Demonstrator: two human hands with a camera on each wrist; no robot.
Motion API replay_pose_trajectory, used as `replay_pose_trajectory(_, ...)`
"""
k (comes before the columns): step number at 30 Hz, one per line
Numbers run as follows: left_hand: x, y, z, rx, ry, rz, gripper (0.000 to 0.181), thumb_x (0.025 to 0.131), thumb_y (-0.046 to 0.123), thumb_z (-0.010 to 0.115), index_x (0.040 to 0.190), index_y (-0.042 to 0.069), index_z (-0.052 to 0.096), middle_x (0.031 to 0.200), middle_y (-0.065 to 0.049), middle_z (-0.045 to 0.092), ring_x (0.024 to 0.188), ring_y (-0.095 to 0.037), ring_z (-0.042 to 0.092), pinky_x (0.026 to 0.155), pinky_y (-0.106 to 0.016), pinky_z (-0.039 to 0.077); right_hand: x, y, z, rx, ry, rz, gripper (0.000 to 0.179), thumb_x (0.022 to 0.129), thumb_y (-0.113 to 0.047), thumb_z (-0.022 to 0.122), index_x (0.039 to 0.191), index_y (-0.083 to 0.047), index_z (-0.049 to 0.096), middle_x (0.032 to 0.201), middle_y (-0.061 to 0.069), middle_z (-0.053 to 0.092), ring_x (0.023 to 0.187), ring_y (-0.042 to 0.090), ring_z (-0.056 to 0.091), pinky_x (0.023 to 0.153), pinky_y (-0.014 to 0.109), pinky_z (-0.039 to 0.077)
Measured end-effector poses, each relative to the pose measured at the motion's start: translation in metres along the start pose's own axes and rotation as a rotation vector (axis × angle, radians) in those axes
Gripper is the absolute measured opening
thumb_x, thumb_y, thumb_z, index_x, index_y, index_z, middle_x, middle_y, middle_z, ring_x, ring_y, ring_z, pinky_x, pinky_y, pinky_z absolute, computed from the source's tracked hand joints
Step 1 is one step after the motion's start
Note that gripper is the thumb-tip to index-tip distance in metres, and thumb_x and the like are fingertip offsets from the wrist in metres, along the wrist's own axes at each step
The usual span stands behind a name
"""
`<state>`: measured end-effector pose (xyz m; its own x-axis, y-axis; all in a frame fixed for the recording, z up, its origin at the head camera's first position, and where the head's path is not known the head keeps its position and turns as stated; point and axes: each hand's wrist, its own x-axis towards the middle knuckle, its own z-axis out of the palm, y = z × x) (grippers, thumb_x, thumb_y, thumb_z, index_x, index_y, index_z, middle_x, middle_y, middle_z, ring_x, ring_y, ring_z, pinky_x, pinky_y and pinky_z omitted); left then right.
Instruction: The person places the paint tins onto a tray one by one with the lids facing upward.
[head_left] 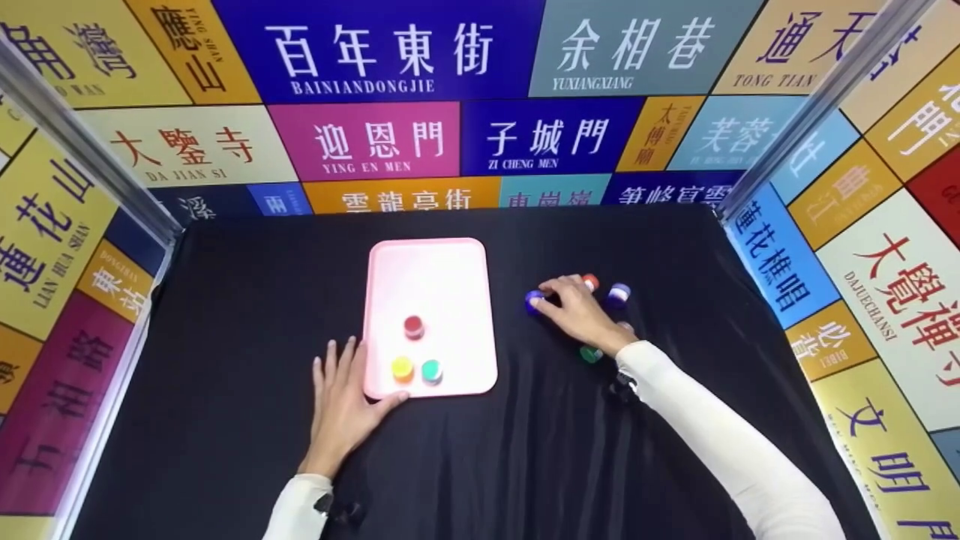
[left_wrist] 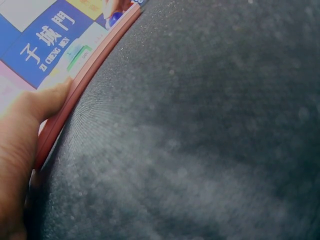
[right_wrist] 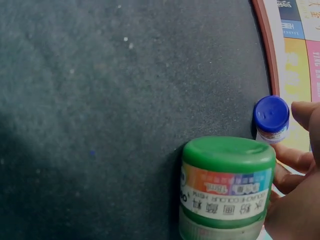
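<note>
My right hand (head_left: 581, 311) pinches a small blue-lidded gouache paint jar (head_left: 532, 301) between thumb and fingertips, just right of the pink tray (head_left: 435, 277). Upright in the right wrist view, the blue jar (right_wrist: 271, 117) has the fingertips at its side. A green-lidded paint jar (right_wrist: 227, 187) stands large beside that palm. My left hand (head_left: 341, 412) rests at the tray's near left corner, fingers stretched along the side and thumb on the near rim. On the tray sit a red paint jar (head_left: 413, 326), a yellow one (head_left: 403, 368) and a teal-green one (head_left: 431, 371).
Around the right hand stand an orange-red jar (head_left: 591, 282), partly covered by the hand, a purple-blue jar (head_left: 619, 294) and another jar (head_left: 627, 327) mostly hidden by the wrist. Black cloth (head_left: 247, 300) covers the table. Panels with printed signs (head_left: 367, 139) enclose its back and sides.
</note>
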<state>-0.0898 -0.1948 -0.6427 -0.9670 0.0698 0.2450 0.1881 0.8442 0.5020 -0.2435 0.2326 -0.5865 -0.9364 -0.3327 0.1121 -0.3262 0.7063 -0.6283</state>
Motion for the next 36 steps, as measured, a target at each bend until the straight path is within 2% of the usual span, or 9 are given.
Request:
replay_pose_trajectory(8,0.001,-0.001,0.002,-0.009,0.025,0.009,0.119,0.081,0.072,0.085,0.169,0.003,0.042,0.172,-0.027,0.041,0.165,-0.052,0.020,0.133,-0.069,0.005,-0.001,0.000,0.001,-0.062,-0.022,-0.024,0.037,0.105,-0.031,0.075,0.120,0.003,0.077,0.106,0.016,0.072,0.108,0.035,0.058,0.098,0.051,0.050)
replay_pose_trajectory(17,0.000,-0.002,0.001,-0.009,0.024,0.005,0.118,0.082,0.071,0.086,0.168,0.004,0.042,0.171,-0.027,0.041,0.165,-0.052,0.021,0.133,-0.070,0.006,-0.012,-0.002,0.001,-0.023,-0.051,-0.048,0.038,0.101,-0.024,0.081,0.125,0.005,0.074,0.112,0.016,0.072,0.119,0.037,0.058,0.109,0.052,0.048)
replay_pose_trajectory(22,0.000,-0.001,0.000,-0.007,0.024,0.007,0.119,0.082,0.071,0.086,0.168,0.002,0.042,0.172,-0.028,0.041,0.165,-0.052,0.020,0.134,-0.069,0.005,-0.015,-0.004,0.003,0.014,-0.045,-0.081,0.037,0.098,-0.021,0.084,0.125,0.002,0.075,0.111,0.014,0.072,0.118,0.035,0.059,0.108,0.051,0.048)
replay_pose_trajectory(27,0.000,0.000,0.000,-0.010,0.017,0.006,0.119,0.082,0.072,0.085,0.168,0.003,0.041,0.172,-0.028,0.040,0.165,-0.052,0.020,0.134,-0.069,0.005,-0.017,-0.005,0.004,0.029,-0.052,-0.079,0.034,0.095,-0.020,0.086,0.121,-0.001,0.076,0.112,0.012,0.071,0.117,0.032,0.058,0.107,0.048,0.048)
replay_pose_trajectory(30,0.000,-0.001,0.000,-0.011,0.022,0.008,0.119,0.082,0.071,0.085,0.168,0.002,0.042,0.172,-0.028,0.040,0.165,-0.052,0.020,0.134,-0.069,0.005,-0.016,-0.006,0.004,0.036,-0.035,-0.084,0.032,0.094,-0.020,0.088,0.119,-0.003,0.076,0.113,0.011,0.072,0.119,0.030,0.058,0.108,0.047,0.048)
replay_pose_trajectory(36,0.001,-0.001,0.001,-0.004,0.033,0.014,0.118,0.082,0.072,0.085,0.167,0.002,0.044,0.171,-0.029,0.042,0.165,-0.053,0.021,0.133,-0.070,0.006,-0.010,-0.010,0.006,0.065,0.056,-0.127,0.030,0.093,-0.018,0.089,0.115,-0.003,0.077,0.113,0.011,0.073,0.117,0.030,0.059,0.106,0.045,0.049)
